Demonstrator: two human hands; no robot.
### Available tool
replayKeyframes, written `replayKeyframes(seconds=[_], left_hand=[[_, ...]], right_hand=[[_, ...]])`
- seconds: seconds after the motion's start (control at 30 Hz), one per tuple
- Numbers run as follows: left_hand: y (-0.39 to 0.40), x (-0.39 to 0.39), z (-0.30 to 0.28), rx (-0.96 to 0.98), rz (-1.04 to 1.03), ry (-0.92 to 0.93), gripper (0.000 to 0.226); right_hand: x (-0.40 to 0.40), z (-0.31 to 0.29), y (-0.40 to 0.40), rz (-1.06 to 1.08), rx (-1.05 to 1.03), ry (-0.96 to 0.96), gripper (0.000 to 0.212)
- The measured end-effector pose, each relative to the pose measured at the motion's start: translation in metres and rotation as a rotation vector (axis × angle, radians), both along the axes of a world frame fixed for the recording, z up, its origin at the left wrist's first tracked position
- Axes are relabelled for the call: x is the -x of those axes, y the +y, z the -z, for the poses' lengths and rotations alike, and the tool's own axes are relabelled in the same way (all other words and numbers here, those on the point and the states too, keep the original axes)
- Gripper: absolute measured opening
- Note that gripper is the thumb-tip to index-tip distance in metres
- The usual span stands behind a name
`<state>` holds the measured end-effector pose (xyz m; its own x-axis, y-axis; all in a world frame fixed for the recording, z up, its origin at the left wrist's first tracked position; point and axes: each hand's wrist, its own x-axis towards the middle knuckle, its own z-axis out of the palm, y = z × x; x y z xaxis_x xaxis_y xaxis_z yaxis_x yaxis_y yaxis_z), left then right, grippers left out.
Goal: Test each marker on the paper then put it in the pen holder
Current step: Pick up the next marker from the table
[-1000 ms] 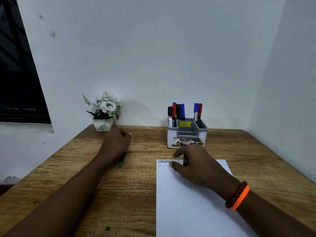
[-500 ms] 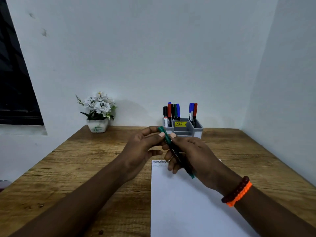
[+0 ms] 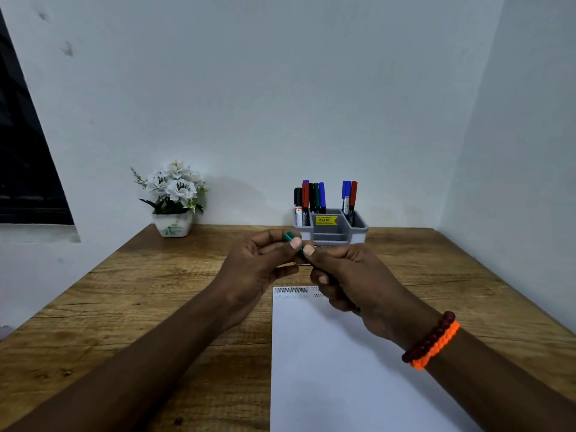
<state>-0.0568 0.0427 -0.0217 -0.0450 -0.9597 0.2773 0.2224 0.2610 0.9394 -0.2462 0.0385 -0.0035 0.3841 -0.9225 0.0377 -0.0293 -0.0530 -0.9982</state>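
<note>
Both hands hold one green marker above the top edge of the white paper. My left hand pinches its green cap end between thumb and fingers. My right hand is wrapped around the barrel, whose lower tip peeks out under the palm. The paper carries a few zigzag test scribbles along its top edge. Behind the hands stands the grey pen holder, with several markers upright in its left and right compartments.
A small white pot of white flowers sits at the table's back left by the wall. The wooden table ends at walls behind and to the right. A dark window is at far left.
A second ago my left hand lay on the green marker on the table and my right hand rested on the paper. Both hands have since come together, gripping the marker in the air.
</note>
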Motion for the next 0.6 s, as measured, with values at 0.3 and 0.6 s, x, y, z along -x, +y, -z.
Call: replayKeyframes(seconds=[0.3, 0.6], left_hand=[[-0.003, -0.003, 0.000, -0.013, -0.020, -0.005, 0.039], [-0.023, -0.031, 0.002, -0.125, -0.290, -0.078, 0.027]], right_hand=[[-0.001, 0.008, -0.003, -0.015, 0.004, 0.048, 0.031], [-0.002, 0.016, -0.013, 0.067, 0.041, 0.064, 0.026]])
